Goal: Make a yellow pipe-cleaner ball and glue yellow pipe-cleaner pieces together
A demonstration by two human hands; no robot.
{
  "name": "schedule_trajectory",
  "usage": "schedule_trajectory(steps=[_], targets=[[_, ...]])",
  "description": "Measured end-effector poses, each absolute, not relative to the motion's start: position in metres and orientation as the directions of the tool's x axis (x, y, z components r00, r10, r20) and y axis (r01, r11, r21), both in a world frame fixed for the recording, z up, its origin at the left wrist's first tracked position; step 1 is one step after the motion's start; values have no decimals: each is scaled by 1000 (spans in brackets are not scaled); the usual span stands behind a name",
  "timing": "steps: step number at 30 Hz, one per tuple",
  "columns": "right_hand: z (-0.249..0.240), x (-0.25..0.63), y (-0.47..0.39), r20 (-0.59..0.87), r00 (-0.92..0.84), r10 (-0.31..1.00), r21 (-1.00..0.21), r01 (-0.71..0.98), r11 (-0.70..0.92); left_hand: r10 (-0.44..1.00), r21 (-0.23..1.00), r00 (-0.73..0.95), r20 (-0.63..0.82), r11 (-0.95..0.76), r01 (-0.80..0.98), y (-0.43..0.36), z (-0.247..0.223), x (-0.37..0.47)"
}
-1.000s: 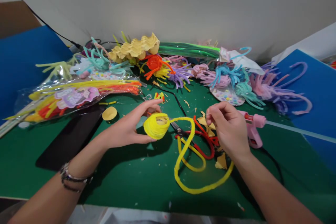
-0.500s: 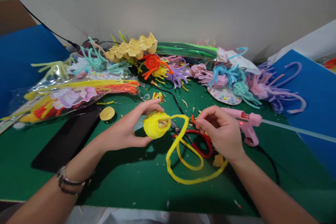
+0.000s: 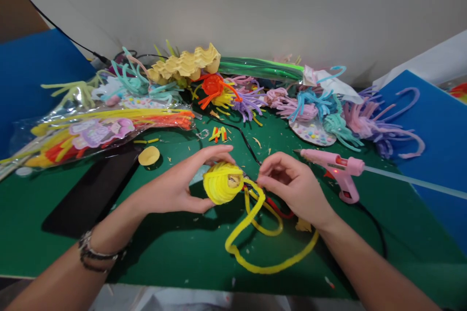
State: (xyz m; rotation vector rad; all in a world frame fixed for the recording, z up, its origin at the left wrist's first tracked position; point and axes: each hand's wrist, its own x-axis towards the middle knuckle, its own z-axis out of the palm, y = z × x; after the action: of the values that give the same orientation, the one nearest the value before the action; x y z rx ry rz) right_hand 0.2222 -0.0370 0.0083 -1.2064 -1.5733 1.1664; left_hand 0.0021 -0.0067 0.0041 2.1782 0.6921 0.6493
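My left hand [image 3: 182, 180] curls around a small cup wound with yellow pipe cleaner [image 3: 221, 187]. Its round open end faces right and shows a tan inside. From that rim a loose length of yellow pipe cleaner [image 3: 268, 268] loops down over the table and passes under my right wrist. My right hand [image 3: 288, 184] is pinched, its fingertips at the strand just right of the cup; the exact contact is partly hidden. Beneath the strand and my right hand lie red-handled scissors [image 3: 277, 208], mostly covered.
A pink glue gun [image 3: 335, 165] with a clear stick lies right, its cord running toward the front. A black phone-like slab [image 3: 91, 194] and a tan disc [image 3: 149, 156] lie left. Bagged pipe cleaners [image 3: 109, 131], an egg carton [image 3: 188, 65] and fuzzy bundles [image 3: 306, 107] line the back.
My right hand has moved left, toward the cup, and its fingertips have met the strand. The strand's upper loop has dropped. The cup has shifted slightly right and down with my left hand.
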Motion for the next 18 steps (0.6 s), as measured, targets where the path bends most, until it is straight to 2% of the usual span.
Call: schedule_trajectory(steps=[5,10,18], targets=[[6,222,-37,-42,-340,940,-961,270,55,661,792,710,242,-558,249,-6,2,1],[2,221,-37,-56,-344,937,-944,323,62,686,820,676,269,-532,214,-7,2,2],[-5,216,-38,-157,-360,920,-936,352,-22,667,819,685,295,-546,179,-9,2,5]])
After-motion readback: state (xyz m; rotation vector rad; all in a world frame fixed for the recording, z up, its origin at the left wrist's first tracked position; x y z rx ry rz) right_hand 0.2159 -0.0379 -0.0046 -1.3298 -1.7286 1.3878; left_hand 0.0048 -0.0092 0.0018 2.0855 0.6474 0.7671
